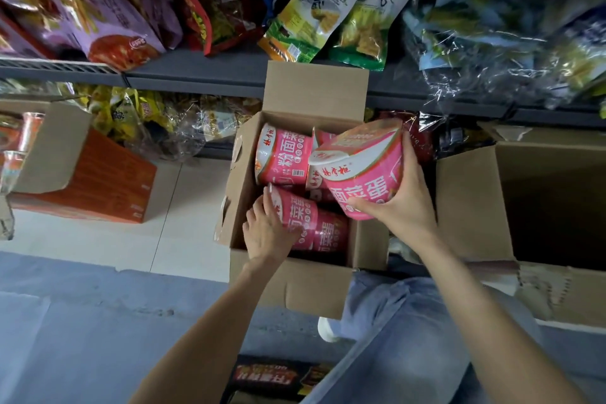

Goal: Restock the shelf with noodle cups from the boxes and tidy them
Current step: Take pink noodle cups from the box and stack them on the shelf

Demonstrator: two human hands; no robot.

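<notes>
A bent knee in jeans sits just behind the open box. The right hand grasps one pink cup above it; the left hand curls round a cup in the box. Lifting both together, one might slip and dent.

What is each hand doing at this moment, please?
Left hand: closed, gripping a pink noodle cup lying in the cardboard box.
Right hand: closed, holding a pink noodle cup lifted above the box.
</notes>
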